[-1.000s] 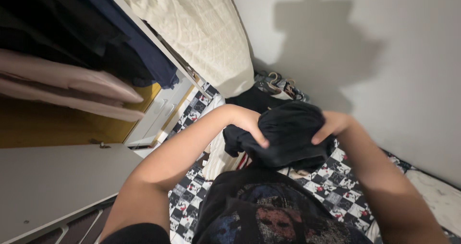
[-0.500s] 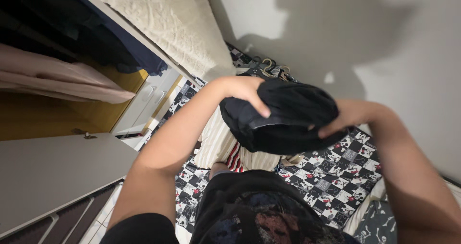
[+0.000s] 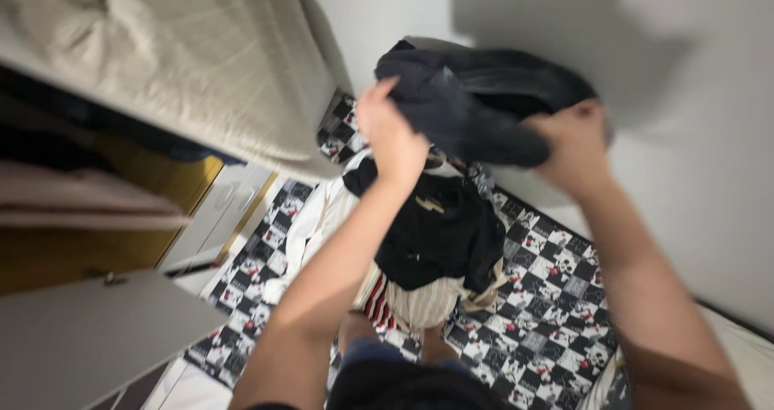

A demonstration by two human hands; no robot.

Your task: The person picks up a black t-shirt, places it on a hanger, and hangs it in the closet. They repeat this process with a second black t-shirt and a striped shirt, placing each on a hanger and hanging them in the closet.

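- We have the dark garment (image 3: pixel 476 104) raised in front of us, above the pile of clothes (image 3: pixel 439 241) that lies on the black-and-white checked sheet (image 3: pixel 556 297); the picture is blurred by motion, so we cannot tell what kind of garment it is.
- Our left hand (image 3: pixel 391 132) has its fingers clenched on the left edge of the cloth; our right hand (image 3: pixel 576 148) grasps the right edge, fingers curled into the fabric; both grips look firm.
- The cloth hangs bunched between the two hands; to handle it well, we judge, the hands want to sit on matching points, such as two corners or two seams, so that the fabric falls flat rather than twisted.
- The wall (image 3: pixel 709 176) stands near on our right and the quilted cream bedding (image 3: pixel 201 63) rises on our left; the space is narrow, so we do best to keep our elbows in and the cloth over the pile.
- A black top (image 3: pixel 439 224) lies uppermost on the pile, with a striped piece (image 3: pixel 419 301) beneath it; holding the garment high keeps it from dragging these out of place.
- An open cupboard door (image 3: pixel 89 337) shows at lower left, well apart from both hands.
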